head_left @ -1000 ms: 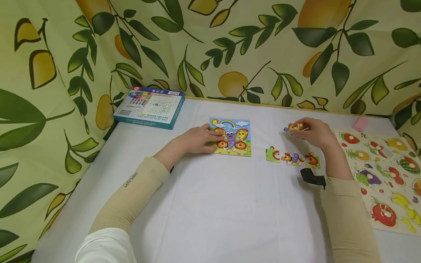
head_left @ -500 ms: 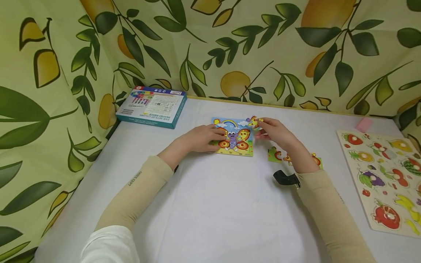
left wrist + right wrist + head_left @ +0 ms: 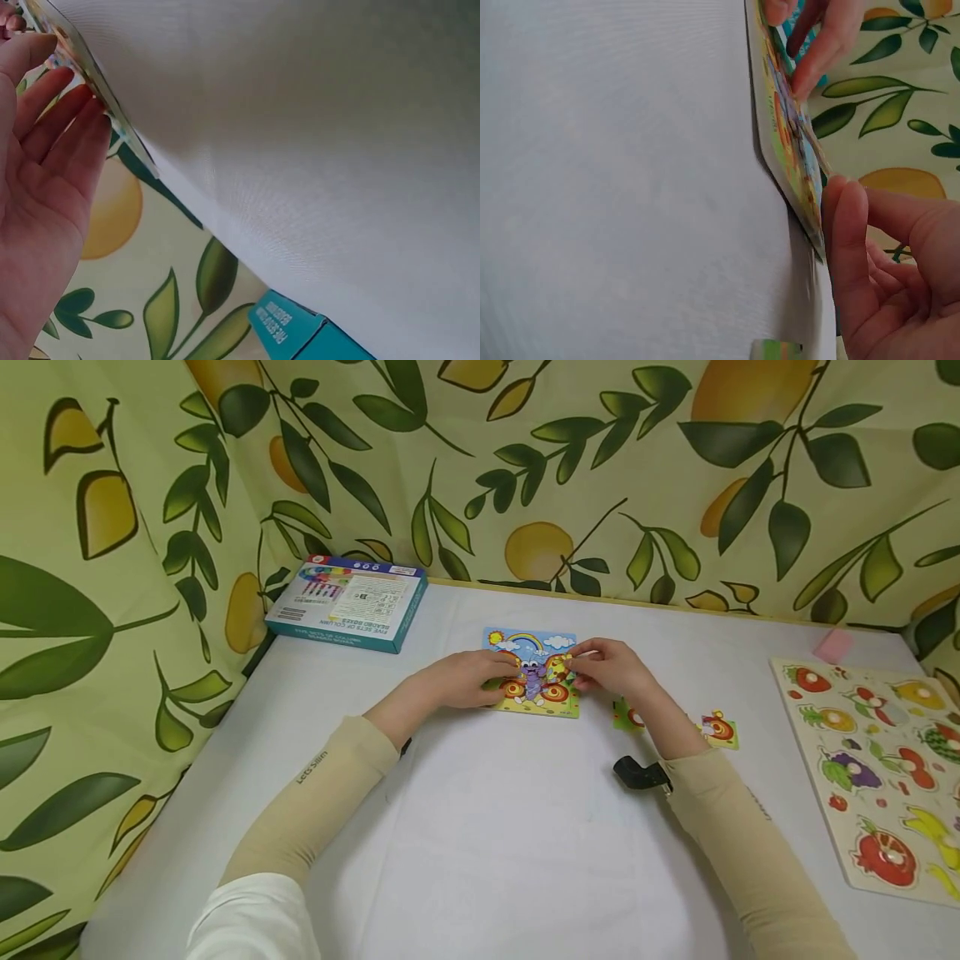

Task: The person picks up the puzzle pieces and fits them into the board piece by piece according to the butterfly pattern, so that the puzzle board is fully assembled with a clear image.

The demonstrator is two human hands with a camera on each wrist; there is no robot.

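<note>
A square butterfly puzzle board (image 3: 551, 710), with a rainbow and sun printed along its top, lies flat on the white table. Fingers of my left hand (image 3: 461, 679) rest extended on its left part; in the left wrist view the same hand (image 3: 56, 161) has its fingertips against the board's face. Between thumb and index finger, my right hand (image 3: 618, 670) pinches a puzzle piece (image 3: 559, 667) over the board's right wing area. The right wrist view shows this piece (image 3: 817, 148) tilted, edge-on, close over the board. Loose puzzle pieces (image 3: 720, 730) lie beside the right forearm, which partly hides them.
A teal boxed set (image 3: 341, 606) stands at the back left. On the right lies a wooden fruit puzzle board (image 3: 873, 785) with a pink block (image 3: 832, 646) behind it. Leaf-and-fruit patterned cloth (image 3: 570, 460) hangs along the back and left.
My right hand has carried the puzzle piece leftward from above the loose pieces, then down over the board's right side. The left hand has stayed on the board, its fingers slightly further right.
</note>
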